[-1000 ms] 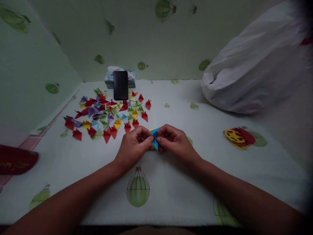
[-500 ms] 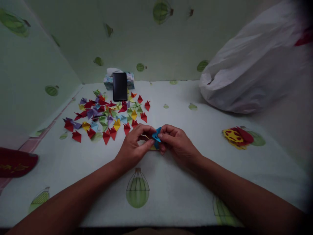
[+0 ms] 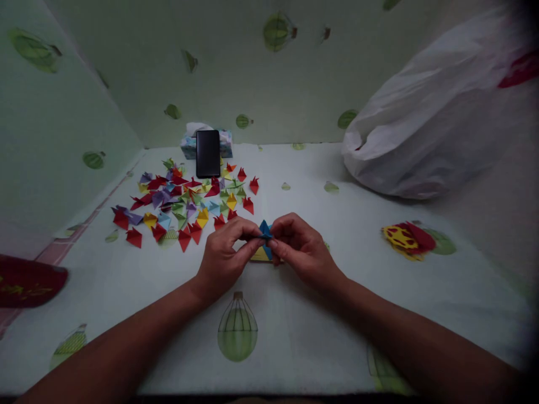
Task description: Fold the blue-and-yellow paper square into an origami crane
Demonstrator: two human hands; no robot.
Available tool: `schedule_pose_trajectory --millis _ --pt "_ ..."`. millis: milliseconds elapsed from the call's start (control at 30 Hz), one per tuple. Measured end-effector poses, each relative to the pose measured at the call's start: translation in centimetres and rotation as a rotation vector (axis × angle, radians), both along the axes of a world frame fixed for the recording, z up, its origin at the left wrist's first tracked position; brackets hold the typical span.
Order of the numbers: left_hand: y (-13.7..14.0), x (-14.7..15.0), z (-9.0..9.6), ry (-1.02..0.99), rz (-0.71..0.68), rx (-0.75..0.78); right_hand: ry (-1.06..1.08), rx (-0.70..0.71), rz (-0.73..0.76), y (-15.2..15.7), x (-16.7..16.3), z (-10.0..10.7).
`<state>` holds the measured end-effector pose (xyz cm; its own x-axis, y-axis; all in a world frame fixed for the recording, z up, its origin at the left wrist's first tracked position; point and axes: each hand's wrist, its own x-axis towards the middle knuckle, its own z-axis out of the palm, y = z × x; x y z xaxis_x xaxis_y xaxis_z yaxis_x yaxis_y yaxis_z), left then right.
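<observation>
A small blue folded paper [image 3: 265,229] is pinched between my two hands, its point facing up and away from me. My left hand [image 3: 229,247] grips its left side between thumb and fingers. On the right side, my right hand [image 3: 301,244] has thumb and fingers closed on it. Below the hands lies a yellow paper pad [image 3: 260,254], partly hidden by the fingers. Several folded paper cranes [image 3: 194,231] in red, yellow, green, purple and blue are spread over the table, left of and beyond my left hand.
At the back, a black phone [image 3: 208,154] leans on a tissue box [image 3: 188,147]. A large white plastic bag [image 3: 404,140] stands at the right rear. Red and yellow cut-out pieces [image 3: 406,238] lie on the right. A dark red item [image 3: 31,280] sits at the left edge.
My fingers have shifted on the blue paper, which has turned so its point faces up. More of the yellow pad shows beneath. The whole view has moved slightly.
</observation>
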<state>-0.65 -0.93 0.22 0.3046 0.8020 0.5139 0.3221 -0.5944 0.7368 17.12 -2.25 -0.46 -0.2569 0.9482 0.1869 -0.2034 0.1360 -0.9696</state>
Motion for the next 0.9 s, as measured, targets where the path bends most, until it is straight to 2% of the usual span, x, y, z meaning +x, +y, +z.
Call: schedule_pose_trajectory --millis 233,467,600,767,900 --pt "-0.34 0.27 -0.26 -0.128 0.021 -0.144 -0.101 -0.001 -0.047 0.09 0.14 -0.09" --pt "-0.64 0.46 -0.34 -0.189 0.018 -0.156 0.055 -0.033 -0.061 -0.2 -0.4 0.19" --pt "-0.71 0.51 -0.39 -0.186 0.015 -0.162 0.038 -0.003 -0.071 -0.35 -0.46 0.28" --pt "-0.77 0.43 -0.37 -0.159 0.032 -0.109 -0.014 -0.047 -0.057 -0.18 -0.2 0.16" --pt "-0.7 0.38 -0.22 -0.156 0.034 -0.165 -0.038 -0.054 -0.06 -0.08 -0.04 0.03"
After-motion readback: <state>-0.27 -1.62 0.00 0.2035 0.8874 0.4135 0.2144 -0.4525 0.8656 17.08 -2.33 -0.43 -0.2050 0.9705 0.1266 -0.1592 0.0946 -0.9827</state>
